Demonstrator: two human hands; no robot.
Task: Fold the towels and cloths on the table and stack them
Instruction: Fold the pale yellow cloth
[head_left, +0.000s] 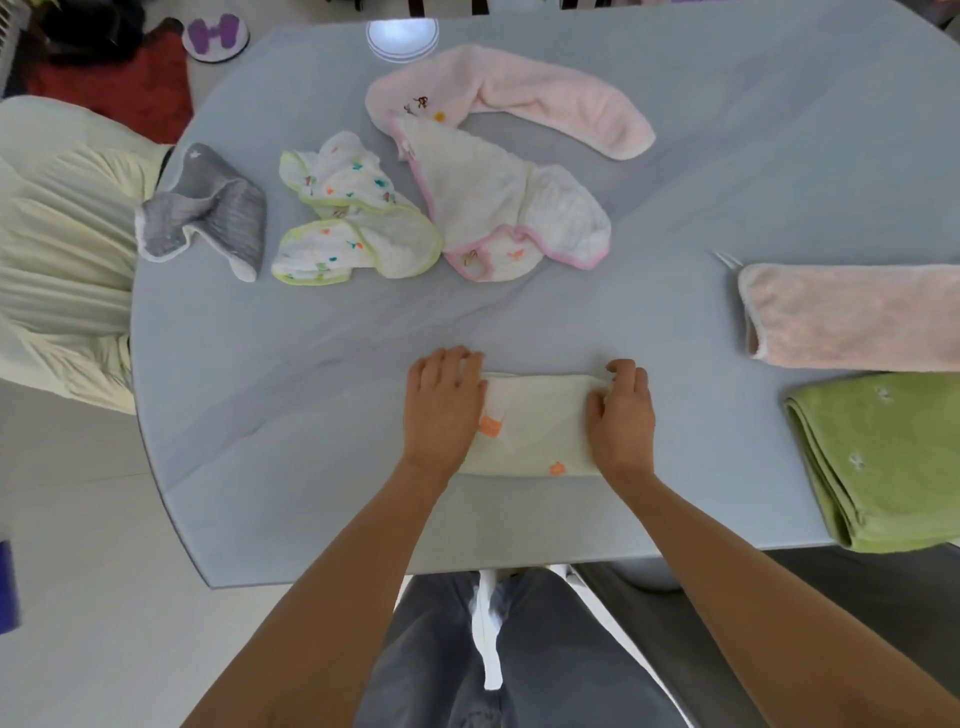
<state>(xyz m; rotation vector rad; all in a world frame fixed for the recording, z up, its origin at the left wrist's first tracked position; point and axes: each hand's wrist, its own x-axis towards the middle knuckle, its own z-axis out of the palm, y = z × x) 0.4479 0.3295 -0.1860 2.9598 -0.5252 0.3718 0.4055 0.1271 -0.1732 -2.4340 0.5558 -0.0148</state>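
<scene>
The left hand (441, 400) lies flat, fingers relaxed, on the left end of a folded cream cloth (535, 423) near the desk's (311, 364) front edge; the right hand (621, 410) pinches its far right corner.

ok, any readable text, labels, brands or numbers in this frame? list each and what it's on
No readable words, brands or numbers.
"H": a purple H-like shape on the round white object on the floor; may be a pattern, not a letter.
Pink towel: small embroidered motifs, pictures or too blurred to read.
Folded cloth under the hands: orange prints only, no text.
</scene>
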